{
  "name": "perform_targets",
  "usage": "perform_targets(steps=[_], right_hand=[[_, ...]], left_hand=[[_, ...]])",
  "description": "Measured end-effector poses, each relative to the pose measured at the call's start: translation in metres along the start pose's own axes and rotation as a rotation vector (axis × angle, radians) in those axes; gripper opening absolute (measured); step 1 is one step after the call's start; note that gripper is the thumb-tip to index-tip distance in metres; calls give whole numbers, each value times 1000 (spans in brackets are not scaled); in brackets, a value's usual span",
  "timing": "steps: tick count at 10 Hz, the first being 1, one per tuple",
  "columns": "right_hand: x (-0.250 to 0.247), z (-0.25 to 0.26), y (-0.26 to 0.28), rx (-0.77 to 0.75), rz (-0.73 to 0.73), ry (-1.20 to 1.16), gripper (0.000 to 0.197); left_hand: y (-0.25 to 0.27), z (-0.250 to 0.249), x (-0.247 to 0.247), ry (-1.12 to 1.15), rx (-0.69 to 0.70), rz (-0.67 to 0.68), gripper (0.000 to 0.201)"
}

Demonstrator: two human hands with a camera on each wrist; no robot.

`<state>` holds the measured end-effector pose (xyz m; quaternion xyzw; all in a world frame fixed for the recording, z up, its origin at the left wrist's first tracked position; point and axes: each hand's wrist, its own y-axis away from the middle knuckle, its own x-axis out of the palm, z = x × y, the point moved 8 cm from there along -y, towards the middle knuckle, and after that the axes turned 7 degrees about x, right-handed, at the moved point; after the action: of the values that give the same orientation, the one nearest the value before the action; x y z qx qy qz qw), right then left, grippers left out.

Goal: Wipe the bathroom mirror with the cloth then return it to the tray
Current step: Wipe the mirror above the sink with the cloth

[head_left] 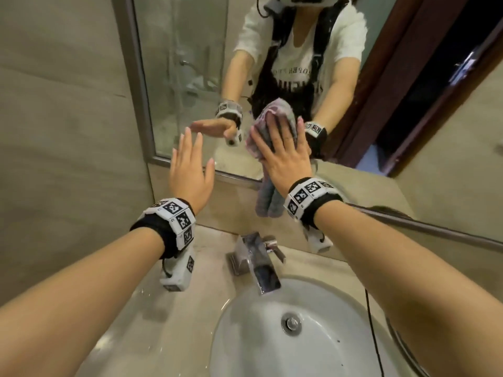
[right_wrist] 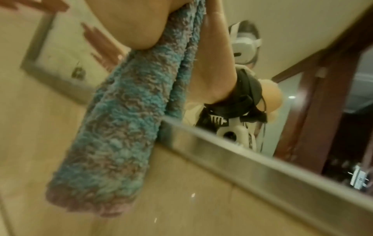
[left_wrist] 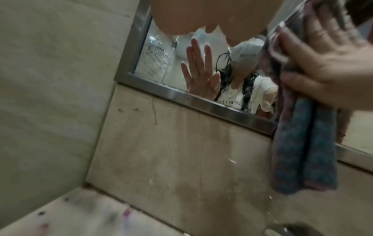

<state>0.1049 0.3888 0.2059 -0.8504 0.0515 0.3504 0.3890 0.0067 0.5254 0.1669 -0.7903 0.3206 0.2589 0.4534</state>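
Head view: my right hand (head_left: 283,156), just right of frame centre, presses the cloth (head_left: 268,197) flat to the bathroom mirror (head_left: 190,66); fingers straight and spread, palm on the fabric. In the left wrist view the thumb (left_wrist: 296,79) looks hooked round the cloth's edge, so I judge it a flat press with a light thumb pinch

The cloth is a fluffy teal-and-mauve towel. Its long axis runs near vertical: bunched top above my fingertips on the glass, tail hanging past the steel mirror frame (head_left: 234,176) and over the beige wall tile below. Right wrist view confirms this; the tail (right_wrist: 113,127) crosses the frame edge

My left hand (head_left: 190,170), left of centre, is open, fingers straight and loosely spread, holding nothing, raised before the mirror's lower left corner. Whether it touches the glass I cannot tell

The relation that matters: the cloth sits wholly under the right hand, to the right of the left one, low on the mirror. Unwiped glass lies mostly up and to the left, so I judge the coming stroke belongs to the right arm

Below: faucet (head_left: 258,262) and washbasin (head_left: 245,336). No tray in any view
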Motion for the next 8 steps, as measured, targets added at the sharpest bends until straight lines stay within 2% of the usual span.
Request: perform_targets(steps=[1,2,3,4,5,6,7,8], right_hand=[[39,39,22,-115,98,-9,64],[57,67,35,-238,90,29,67],[59,79,44,-292,168,54,70],[48,76,40,-301,144,-120,55],[31,59,26,-425,187,-180,53],[-16,14,-8,-374,206,-137,53],[-54,-42,-27,-231,99,-85,60],[-82,-92,-41,-3,0,-59,59]], left_hand=[[17,19,3,-5,-17,9,55],[34,44,0,-31,-56,9,54],[43,66,-8,-83,-94,23,54],[42,71,-25,-132,-108,11,55],[17,51,-56,-192,-50,-21,57],[-19,18,-98,-241,6,-95,59],[-55,-18,-150,-316,50,-200,61],[-85,-48,-212,-431,76,-323,64]])
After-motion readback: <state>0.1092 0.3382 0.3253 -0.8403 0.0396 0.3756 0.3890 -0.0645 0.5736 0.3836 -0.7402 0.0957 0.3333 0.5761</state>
